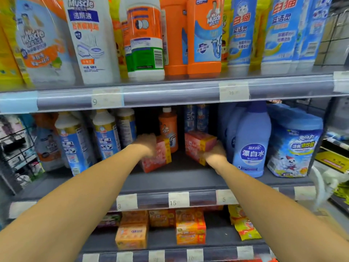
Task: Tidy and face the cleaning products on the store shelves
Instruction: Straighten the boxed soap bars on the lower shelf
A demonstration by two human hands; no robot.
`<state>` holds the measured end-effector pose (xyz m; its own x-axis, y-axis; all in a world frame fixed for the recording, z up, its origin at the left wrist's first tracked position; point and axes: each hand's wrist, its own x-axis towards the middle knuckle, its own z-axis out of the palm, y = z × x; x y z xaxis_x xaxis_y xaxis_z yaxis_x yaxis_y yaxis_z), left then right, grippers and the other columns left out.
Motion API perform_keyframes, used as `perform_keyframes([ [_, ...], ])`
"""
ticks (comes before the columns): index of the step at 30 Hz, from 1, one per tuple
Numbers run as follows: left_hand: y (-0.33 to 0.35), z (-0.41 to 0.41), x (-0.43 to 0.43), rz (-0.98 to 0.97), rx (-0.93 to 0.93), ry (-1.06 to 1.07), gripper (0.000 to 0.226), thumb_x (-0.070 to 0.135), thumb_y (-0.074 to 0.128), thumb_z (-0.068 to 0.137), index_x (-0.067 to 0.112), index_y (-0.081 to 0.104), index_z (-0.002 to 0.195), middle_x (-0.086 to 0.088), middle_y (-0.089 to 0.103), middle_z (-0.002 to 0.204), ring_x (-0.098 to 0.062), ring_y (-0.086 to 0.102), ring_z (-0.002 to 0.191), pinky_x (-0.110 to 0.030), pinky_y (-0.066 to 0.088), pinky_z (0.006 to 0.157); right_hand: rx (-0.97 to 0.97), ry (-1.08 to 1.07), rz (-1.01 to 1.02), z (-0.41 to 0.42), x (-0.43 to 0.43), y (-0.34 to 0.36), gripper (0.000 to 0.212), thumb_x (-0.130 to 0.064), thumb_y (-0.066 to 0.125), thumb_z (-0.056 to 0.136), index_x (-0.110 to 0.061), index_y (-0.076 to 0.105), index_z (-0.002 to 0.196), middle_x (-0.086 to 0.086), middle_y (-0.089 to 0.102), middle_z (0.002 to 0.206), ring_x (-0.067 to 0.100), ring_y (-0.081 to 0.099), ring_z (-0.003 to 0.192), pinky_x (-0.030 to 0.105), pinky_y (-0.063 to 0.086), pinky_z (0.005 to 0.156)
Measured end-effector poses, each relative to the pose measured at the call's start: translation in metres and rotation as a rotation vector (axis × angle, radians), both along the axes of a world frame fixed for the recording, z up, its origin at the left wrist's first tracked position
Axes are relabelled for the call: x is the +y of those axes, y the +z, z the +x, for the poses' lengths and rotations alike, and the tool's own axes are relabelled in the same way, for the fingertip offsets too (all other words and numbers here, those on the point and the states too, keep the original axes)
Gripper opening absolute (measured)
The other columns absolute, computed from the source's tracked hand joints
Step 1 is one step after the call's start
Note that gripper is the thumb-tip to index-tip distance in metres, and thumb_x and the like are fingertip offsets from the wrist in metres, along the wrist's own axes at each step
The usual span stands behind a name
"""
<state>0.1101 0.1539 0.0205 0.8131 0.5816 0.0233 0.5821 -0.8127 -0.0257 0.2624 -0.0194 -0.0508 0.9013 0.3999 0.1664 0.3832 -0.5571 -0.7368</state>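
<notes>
Hands first: your left hand [146, 143] is wrapped over the top of a pink-and-yellow box [158, 157] on the middle shelf [170, 178], fingers curled down around it, so that one's gripped. Your right hand [215, 153] is clamped on a second pink-and-yellow box [198, 142], fingers around its near lower corner, and this box sits tilted. Both are blurry, so I can't make out individual fingertips.

Just past your left fingers stands a small orange drain-cleaner bottle [168, 127], touching or nearly touching the box you're holding. To the outside of your left hand there's a row of white bottles with blue labels [106, 133]. Right beside your right fingers, on the outer side, is a blue bleach bottle [251, 142], and beyond that a blue-and-white tub [294, 146].

Between your two hands the shelf floor is bare dark grey. Below your wrists, price tags [178, 199] run along the shelf edge, with orange soap packs [190, 227] on the level underneath.
</notes>
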Motion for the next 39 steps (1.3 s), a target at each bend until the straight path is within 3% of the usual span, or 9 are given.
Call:
perform_keyframes([
  [6,-0.005,0.002,0.001,0.052,0.004,-0.007,0.063,0.018,0.085,0.066,0.013,0.053,0.12,-0.007,0.062,0.107,-0.025,0.061,0.095,-0.03,0.049,0.066,0.015,-0.041,0.077,-0.004,0.001,-0.005,0.057,-0.047,0.073,0.074,-0.014,0.059,0.118,0.006,0.066,0.11,0.026,0.065,0.092,0.026,0.045,0.068],
  [10,-0.001,-0.002,-0.001,-0.063,-0.056,0.043,0.054,0.028,0.092,0.054,0.016,0.056,0.093,0.003,0.051,0.074,-0.018,0.057,0.069,-0.022,0.043,0.046,-0.009,-0.111,0.112,-0.015,-0.002,-0.008,0.071,-0.049,0.074,0.073,-0.004,0.046,0.121,0.01,0.063,0.112,0.027,0.064,0.095,0.025,0.04,0.067],
  [14,-0.002,-0.008,-0.01,-0.113,-0.101,0.112,0.034,0.029,0.08,0.056,0.013,0.055,0.071,-0.002,0.056,0.064,-0.014,0.056,0.051,-0.014,0.031,0.03,-0.085,-0.1,0.282,-0.034,-0.018,-0.007,0.071,-0.043,0.083,0.065,-0.001,0.046,0.109,0.013,0.066,0.101,0.03,0.066,0.089,0.024,0.041,0.064],
  [17,-0.001,-0.013,-0.021,-0.08,-0.121,0.115,0.043,0.032,0.071,0.051,0.012,0.051,0.084,-0.001,0.051,0.066,-0.015,0.048,0.052,-0.02,0.033,0.038,-0.111,-0.052,0.331,-0.048,-0.032,0.006,0.071,-0.045,0.084,0.062,-0.006,0.047,0.107,0.011,0.065,0.101,0.026,0.064,0.086,0.024,0.041,0.063],
  [22,0.002,-0.028,-0.045,-0.076,-0.198,0.141,0.065,0.04,0.085,0.045,0.011,0.057,0.096,0.0,0.052,0.072,-0.015,0.049,0.056,-0.02,0.033,0.039,-0.121,-0.03,0.329,-0.065,-0.059,0.025,0.073,-0.043,0.086,0.058,-0.009,0.049,0.11,0.009,0.064,0.108,0.025,0.062,0.091,0.026,0.041,0.065],
  [26,0.012,-0.049,-0.07,-0.153,-0.396,0.122,0.081,0.037,0.092,0.039,0.008,0.062,0.108,-0.006,0.061,0.094,-0.02,0.055,0.075,-0.026,0.043,0.056,-0.028,0.028,0.343,-0.071,-0.094,0.032,0.071,-0.043,0.086,0.059,-0.012,0.052,0.113,0.003,0.064,0.107,0.018,0.06,0.09,0.028,0.047,0.067],
  [30,0.028,-0.074,-0.104,-0.291,-0.513,0.062,0.085,0.031,0.093,0.042,0.012,0.063,0.12,-0.006,0.065,0.104,-0.021,0.062,0.085,-0.026,0.045,0.051,0.074,0.103,0.424,-0.081,-0.138,0.036,0.06,-0.039,0.087,0.06,-0.018,0.06,0.109,-0.004,0.068,0.098,0.012,0.066,0.086,0.021,0.05,0.062],
  [33,0.039,-0.097,-0.13,-0.323,-0.541,-0.002,0.079,0.032,0.094,0.044,0.02,0.067,0.117,0.0,0.066,0.101,-0.018,0.062,0.086,-0.024,0.047,0.051,0.179,0.189,0.496,-0.087,-0.178,0.036,0.047,-0.037,0.087,0.061,-0.022,0.067,0.101,-0.005,0.073,0.091,0.01,0.071,0.079,0.022,0.056,0.06],
  [39,0.045,-0.139,-0.194,-0.506,-0.529,-0.05,0.067,0.027,0.096,0.041,0.027,0.072,0.104,0.007,0.072,0.093,-0.016,0.067,0.088,-0.036,0.057,0.08,0.349,0.373,0.532,-0.099,-0.259,0.026,0.045,-0.038,0.084,0.066,-0.018,0.069,0.103,0.001,0.076,0.094,0.018,0.073,0.085,0.034,0.058,0.069],
])
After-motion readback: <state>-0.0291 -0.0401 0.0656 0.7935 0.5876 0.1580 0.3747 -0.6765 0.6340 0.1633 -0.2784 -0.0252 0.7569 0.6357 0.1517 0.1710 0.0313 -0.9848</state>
